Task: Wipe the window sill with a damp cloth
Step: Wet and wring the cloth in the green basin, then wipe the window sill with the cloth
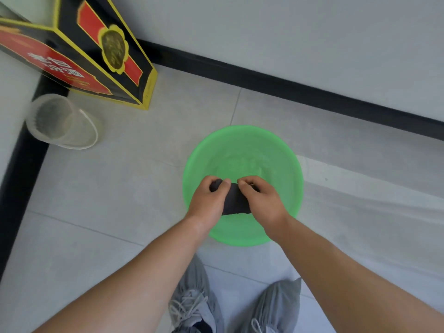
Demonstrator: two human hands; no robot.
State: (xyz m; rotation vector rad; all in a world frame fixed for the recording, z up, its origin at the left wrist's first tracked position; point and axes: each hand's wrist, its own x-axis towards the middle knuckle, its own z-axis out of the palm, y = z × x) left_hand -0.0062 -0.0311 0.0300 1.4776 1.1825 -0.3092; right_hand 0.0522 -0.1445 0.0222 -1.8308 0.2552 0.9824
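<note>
A dark grey cloth (pixel 235 200) is bunched between both hands, held above a round green basin (pixel 283 162) that stands on the tiled floor. My left hand (pixel 210 200) grips the cloth's left end with fingers curled around it. My right hand (pixel 263 200) clutches the right end, thumb and fingers pinched on top. Water seems to lie in the basin, its surface faintly rippled. No window sill is in view.
A black, red and yellow carton (pixel 96 56) stands in the floor corner at upper left. Beside it sits a clear plastic bucket (pixel 60 121) with a white handle. A black skirting board (pixel 288 87) runs along the white wall. My two grey shoes (pixel 192 299) are below the basin.
</note>
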